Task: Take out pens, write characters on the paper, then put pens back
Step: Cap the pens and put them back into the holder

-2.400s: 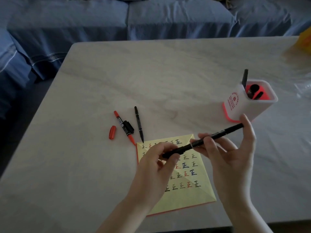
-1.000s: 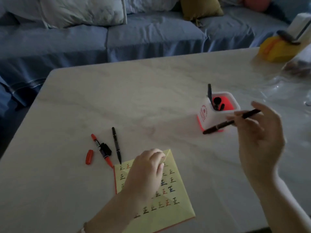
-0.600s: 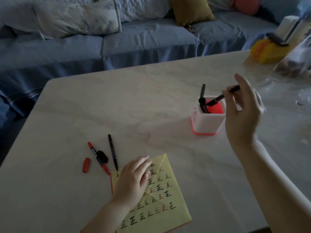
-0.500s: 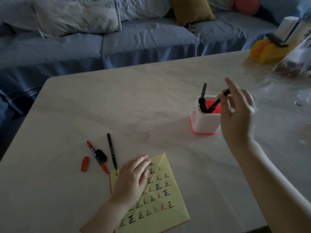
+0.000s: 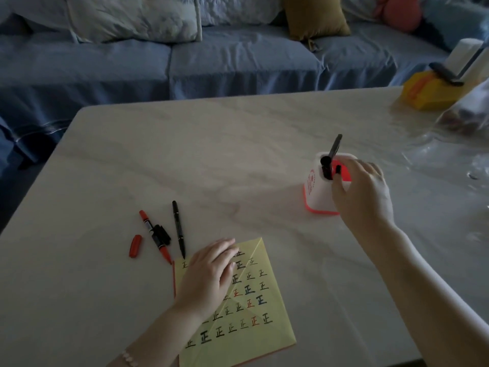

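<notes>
A white pen holder (image 5: 317, 192) with a red inside stands right of the table's middle. In it are a thin black pen (image 5: 335, 145), a thick black marker (image 5: 326, 165) and the black pen (image 5: 338, 169) just put in, only its end showing. My right hand (image 5: 362, 192) hovers at the holder's near rim, fingers loose, not pinching the pen. My left hand (image 5: 209, 276) lies flat on the yellow paper (image 5: 251, 327), which is covered in rows of written characters. Left of the paper lie an uncapped red marker (image 5: 154, 237), its red cap (image 5: 135, 246), a black cap (image 5: 161, 234) and another black pen (image 5: 178, 229).
A yellow box (image 5: 434, 94) and a clear plastic bag (image 5: 465, 115) sit at the table's far right. A blue sofa (image 5: 238, 56) with cushions runs behind the table's far edge. The table's near edge is just below the paper.
My right hand carried the black pen from above the paper to the holder and lowered it in; the pen now sits deep inside. My left hand let go of the pen and settled on the paper.
</notes>
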